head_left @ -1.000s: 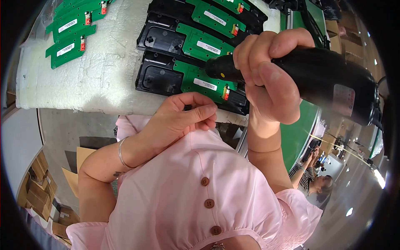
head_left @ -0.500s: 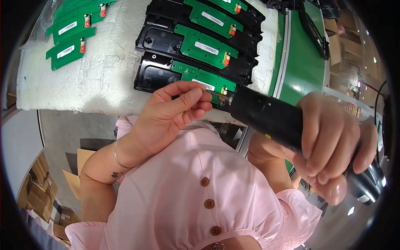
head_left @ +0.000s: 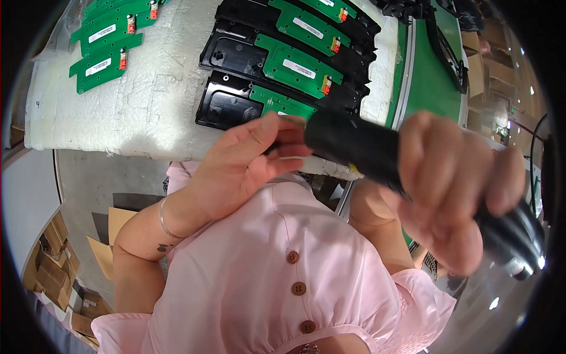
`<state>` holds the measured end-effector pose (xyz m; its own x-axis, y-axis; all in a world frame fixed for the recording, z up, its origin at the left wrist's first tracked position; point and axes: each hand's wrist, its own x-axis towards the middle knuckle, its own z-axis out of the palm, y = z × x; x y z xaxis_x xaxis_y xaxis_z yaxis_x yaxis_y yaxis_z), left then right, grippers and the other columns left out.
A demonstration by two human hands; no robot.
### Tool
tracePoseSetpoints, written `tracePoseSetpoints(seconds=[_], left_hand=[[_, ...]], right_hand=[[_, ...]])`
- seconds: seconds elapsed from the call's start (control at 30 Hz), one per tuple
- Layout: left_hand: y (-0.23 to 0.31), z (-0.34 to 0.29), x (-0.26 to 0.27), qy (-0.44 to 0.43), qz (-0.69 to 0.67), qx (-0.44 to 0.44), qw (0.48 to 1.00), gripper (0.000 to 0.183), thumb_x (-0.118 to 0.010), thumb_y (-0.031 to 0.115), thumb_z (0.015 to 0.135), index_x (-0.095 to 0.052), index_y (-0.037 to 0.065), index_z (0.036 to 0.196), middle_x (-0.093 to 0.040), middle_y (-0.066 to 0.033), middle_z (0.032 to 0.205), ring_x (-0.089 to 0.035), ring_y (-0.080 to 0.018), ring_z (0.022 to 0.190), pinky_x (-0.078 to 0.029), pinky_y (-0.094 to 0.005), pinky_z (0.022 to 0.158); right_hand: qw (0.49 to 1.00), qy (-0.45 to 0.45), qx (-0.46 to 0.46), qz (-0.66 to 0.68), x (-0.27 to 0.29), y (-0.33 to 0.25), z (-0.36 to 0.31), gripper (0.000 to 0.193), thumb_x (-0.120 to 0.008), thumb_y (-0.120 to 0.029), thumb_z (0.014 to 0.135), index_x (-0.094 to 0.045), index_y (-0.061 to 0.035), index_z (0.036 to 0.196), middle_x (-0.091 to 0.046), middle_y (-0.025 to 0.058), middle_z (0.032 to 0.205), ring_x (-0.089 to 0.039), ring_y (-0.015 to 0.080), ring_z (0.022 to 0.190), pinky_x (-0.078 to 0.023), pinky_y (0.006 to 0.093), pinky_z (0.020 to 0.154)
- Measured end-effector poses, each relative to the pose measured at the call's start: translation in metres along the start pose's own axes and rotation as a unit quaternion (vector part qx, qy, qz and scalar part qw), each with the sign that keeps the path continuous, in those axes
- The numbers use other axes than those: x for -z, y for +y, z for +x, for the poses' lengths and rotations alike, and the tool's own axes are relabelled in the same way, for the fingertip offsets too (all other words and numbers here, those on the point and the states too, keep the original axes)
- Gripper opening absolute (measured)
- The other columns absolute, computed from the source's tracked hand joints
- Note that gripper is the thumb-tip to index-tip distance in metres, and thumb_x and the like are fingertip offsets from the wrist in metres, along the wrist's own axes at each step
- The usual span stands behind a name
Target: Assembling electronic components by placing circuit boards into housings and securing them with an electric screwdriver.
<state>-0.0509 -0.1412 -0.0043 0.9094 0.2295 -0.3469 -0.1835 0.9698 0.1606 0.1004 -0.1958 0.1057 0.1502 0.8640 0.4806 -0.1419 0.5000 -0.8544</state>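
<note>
My right hand [head_left: 454,183], smeared by motion, is wrapped round a black electric screwdriver [head_left: 359,144]. The tool points left, its nose close to the fingers of my left hand [head_left: 239,156]. Those fingers are loosely bent and apart; whether a small screw is among them I cannot make out. Behind both lies the nearest black plastic shell [head_left: 226,112], with a green circuit board [head_left: 268,99] on its right part. The driver and my fingers hide the board's front right end. The driver's bit is hidden too.
Beyond, several more black shells [head_left: 242,54] carry green boards in a row. Loose green boards [head_left: 97,69] overlap at the left of the white foam-like work surface [head_left: 156,112]. A green bench or belt [head_left: 436,71] runs along the right. Cardboard boxes [head_left: 56,274] stand on the floor, lower left.
The screwdriver has moved left, its nose coming up to my left hand. My left thumb and fingers have loosened from their pinch by the bit. The view has shifted slightly.
</note>
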Motion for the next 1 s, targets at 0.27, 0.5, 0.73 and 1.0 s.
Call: tracePoseSetpoints(seconds=[0.27,0.5,0.73,1.0], left_hand=[[-0.009,-0.006,0.005,0.030,0.014,0.044,0.998,0.030,-0.039,0.014,0.093,-0.043,-0.007,0.114,-0.054,-0.0201,0.109,-0.056,-0.0271,0.100,-0.045,-0.0293,0.088],[-0.007,-0.008,0.014,-0.018,0.050,0.060,0.997,0.026,-0.041,0.014,0.093,-0.045,-0.003,0.111,-0.058,-0.0171,0.097,-0.059,-0.0249,0.094,-0.048,-0.0296,0.084],[-0.008,-0.009,0.017,0.006,0.088,0.020,0.996,0.020,-0.054,0.018,0.087,-0.056,0.001,0.097,-0.062,-0.0087,0.088,-0.061,-0.0155,0.081,-0.050,-0.0242,0.072],[-0.003,-0.010,0.015,0.028,0.045,-0.001,0.999,0.018,-0.056,0.014,0.086,-0.058,0.002,0.099,-0.062,-0.0081,0.089,-0.061,-0.0149,0.079,-0.050,-0.0232,0.071]], right_hand=[[0.994,-0.076,-0.005,-0.084,0.012,0.056,0.020,0.032,-0.041,-0.005,0.068,-0.041,-0.0025,0.100,-0.039,0.0011,0.057,-0.037,0.0123,0.047,-0.035,0.0303,0.051],[0.995,-0.082,-0.028,-0.057,0.004,0.063,0.023,0.029,-0.043,-0.003,0.068,-0.040,-0.0021,0.097,-0.041,0.0049,0.058,-0.037,0.0130,0.047,-0.035,0.0292,0.050],[0.994,-0.086,-0.040,-0.049,-0.002,0.069,0.024,0.025,-0.044,0.000,0.068,-0.039,-0.0035,0.092,-0.043,0.0064,0.059,-0.037,0.0132,0.049,-0.034,0.0272,0.049],[0.996,0.005,0.005,-0.093,-0.003,0.043,0.018,0.024,-0.048,-0.002,0.069,-0.041,-0.0058,0.091,-0.044,0.0009,0.060,-0.037,0.0116,0.048,-0.033,0.0265,0.048]])
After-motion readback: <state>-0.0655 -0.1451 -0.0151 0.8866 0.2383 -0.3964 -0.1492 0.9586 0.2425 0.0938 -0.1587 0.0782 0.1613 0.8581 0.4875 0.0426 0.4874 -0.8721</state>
